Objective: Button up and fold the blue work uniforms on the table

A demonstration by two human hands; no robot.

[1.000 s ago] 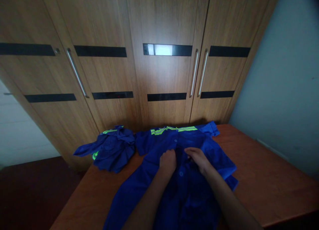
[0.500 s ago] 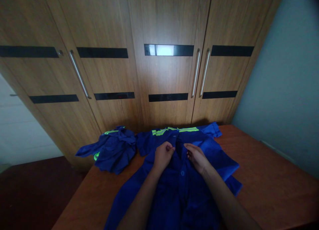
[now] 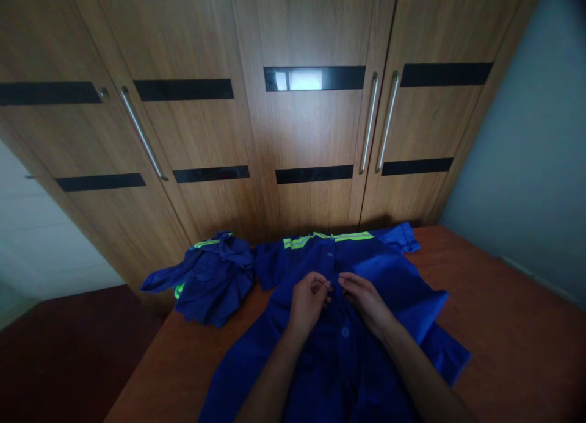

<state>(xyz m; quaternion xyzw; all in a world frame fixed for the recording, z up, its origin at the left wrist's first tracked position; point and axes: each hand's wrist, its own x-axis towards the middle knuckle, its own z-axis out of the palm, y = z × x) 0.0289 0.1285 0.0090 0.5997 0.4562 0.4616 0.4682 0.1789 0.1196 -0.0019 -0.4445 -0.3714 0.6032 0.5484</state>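
A blue garment with short sleeves and yellow-green reflective strips lies spread out in front of me, its buttoned front facing up. My left hand pinches the front edge of the garment at the middle. Close beside it, my right hand has its fingers pinched on the opposite front edge. One button shows below my hands, and another sits above them near the collar. What lies right between the fingertips is too small to make out.
A crumpled blue garment with reflective strips lies left of the spread one, on the reddish-brown table. Behind the table stands a wooden wardrobe with metal handles. A pale wall rises at the right.
My hands have come closer together, bringing the two front edges of the garment towards each other and narrowing the gap. The camera view has shifted slightly.
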